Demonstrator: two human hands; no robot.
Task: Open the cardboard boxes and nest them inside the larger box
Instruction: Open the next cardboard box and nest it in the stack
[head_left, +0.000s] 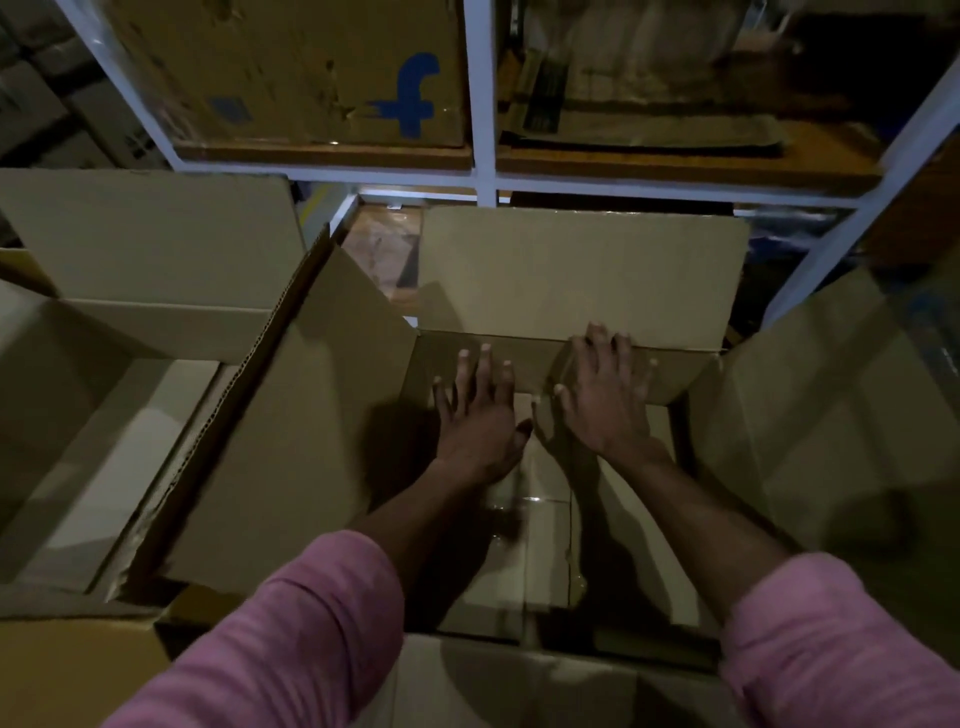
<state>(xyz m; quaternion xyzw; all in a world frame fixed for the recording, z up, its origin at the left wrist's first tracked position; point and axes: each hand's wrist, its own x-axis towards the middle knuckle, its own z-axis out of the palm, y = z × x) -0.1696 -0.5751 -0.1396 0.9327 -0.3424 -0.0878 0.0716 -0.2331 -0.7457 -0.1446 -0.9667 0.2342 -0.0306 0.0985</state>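
Note:
An open cardboard box (582, 275) stands in front of me, its flaps spread outward on the left (291, 415), far and right sides. Both my arms reach down into it. My left hand (480, 415) is flat with fingers spread against the far inner wall. My right hand (605, 389) lies beside it, fingers spread, fingertips up at the fold of the far flap. Neither hand holds anything. The taped floor (545, 545) of the box shows between my forearms. A second open box (130, 322) stands to the left, touching the first.
A white metal rack (485, 171) rises right behind the boxes. On its shelf sits a brown carton with a blue logo (311, 78), with flattened cardboard (649, 124) to the right. A near flap (519, 675) lies low between my pink sleeves.

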